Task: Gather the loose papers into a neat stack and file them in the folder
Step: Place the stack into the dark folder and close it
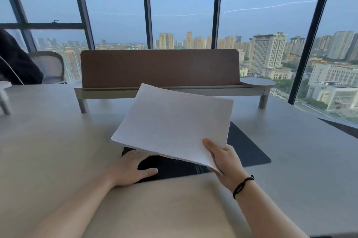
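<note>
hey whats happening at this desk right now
A person at a pale desk by a window is filing papers. The right hand holds a stack of white papers by its near corner, thumb on top, lifted and tilted above a dark folder lying open on the desk. The left hand rests flat on the folder's left side, seemingly steadying it. The papers are gathered but not yet in the folder.

No legible text anywhere — the papers [174, 121] look blank — no labels either.
</note>
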`<state>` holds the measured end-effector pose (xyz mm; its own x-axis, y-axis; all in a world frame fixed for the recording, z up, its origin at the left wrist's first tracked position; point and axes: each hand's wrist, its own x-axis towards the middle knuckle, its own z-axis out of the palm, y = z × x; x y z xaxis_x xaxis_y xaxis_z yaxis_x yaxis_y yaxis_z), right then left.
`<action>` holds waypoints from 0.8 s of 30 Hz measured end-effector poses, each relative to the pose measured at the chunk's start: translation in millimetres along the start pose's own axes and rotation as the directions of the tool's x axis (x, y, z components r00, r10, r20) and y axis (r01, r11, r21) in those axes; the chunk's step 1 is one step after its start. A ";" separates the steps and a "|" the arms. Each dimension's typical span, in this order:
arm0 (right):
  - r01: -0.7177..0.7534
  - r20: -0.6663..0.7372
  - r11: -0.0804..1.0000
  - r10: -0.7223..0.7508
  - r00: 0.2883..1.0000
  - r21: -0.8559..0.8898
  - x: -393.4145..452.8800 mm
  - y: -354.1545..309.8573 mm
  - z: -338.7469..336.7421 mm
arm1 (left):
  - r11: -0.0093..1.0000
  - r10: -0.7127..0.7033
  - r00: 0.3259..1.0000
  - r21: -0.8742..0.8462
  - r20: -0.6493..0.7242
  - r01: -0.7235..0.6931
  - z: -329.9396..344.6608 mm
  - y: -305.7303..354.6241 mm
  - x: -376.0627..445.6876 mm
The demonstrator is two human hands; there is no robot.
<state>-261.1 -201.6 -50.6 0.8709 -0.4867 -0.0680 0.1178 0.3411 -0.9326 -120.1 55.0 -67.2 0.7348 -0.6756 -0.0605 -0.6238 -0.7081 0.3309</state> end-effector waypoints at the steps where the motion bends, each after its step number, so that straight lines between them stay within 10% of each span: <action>1: -0.002 0.010 1.000 0.002 1.000 -0.013 -2.0 3.6 8.8 | 1.000 0.002 1.000 -0.016 -0.012 -0.002 -5.5 -9.5 -11.1; 10: -0.044 -0.046 0.998 0.042 0.998 -0.050 7.5 35.9 79.5 | 0.870 -0.124 0.983 -0.491 -0.138 0.041 -26.8 -39.1 -33.0; 16: -0.084 -0.074 0.996 0.086 0.994 0.026 26.8 42.9 106.3 | 0.012 -0.321 0.936 -0.989 -0.143 -0.146 -35.5 1.0 -2.0; 24: -0.166 0.060 0.986 0.165 0.984 0.010 60.1 27.1 76.3 | 0.091 -0.438 0.892 -0.993 -0.113 -0.081 -38.8 1.5 56.9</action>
<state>-169.2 -160.2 -53.0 0.9055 -0.3743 -0.1999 -0.0240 0.4250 -0.9049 -68.9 23.4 -33.6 0.9587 -0.2690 -0.0923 0.1480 0.1946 0.9697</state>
